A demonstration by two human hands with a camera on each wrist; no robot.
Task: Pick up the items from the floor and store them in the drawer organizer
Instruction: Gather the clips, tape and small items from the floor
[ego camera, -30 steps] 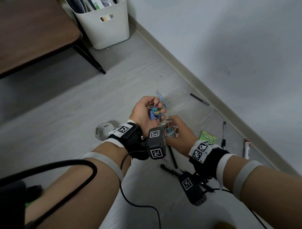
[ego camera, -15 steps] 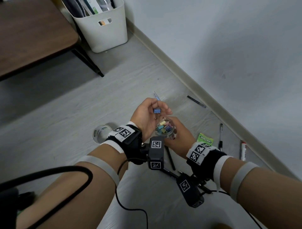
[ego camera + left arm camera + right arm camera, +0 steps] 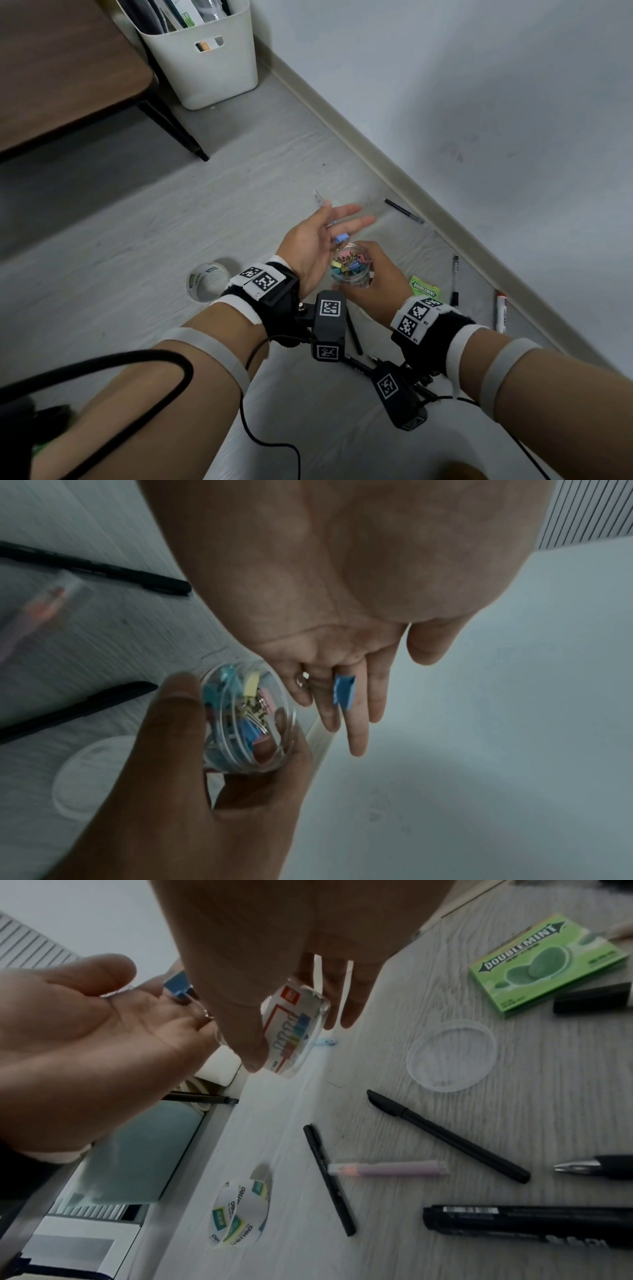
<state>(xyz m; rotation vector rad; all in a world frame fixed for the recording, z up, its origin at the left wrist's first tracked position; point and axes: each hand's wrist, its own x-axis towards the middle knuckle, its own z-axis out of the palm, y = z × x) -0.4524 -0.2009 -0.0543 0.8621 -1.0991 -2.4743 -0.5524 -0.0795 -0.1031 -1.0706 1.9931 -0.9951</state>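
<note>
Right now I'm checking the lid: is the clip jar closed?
No, the jar in the right hand is open, and its clear lid lies on the floor.

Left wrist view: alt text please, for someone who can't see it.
Open left hand tips a blue binder clip off its fingers toward a clear jar of coloured clips, which the right hand grips. Black pens and a clear lid lie on the floor.

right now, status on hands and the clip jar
Left hand open, blue clip lying on its fingers. Right hand grips clip jar, lid off. Pens, tape, gum on the floor.
</note>
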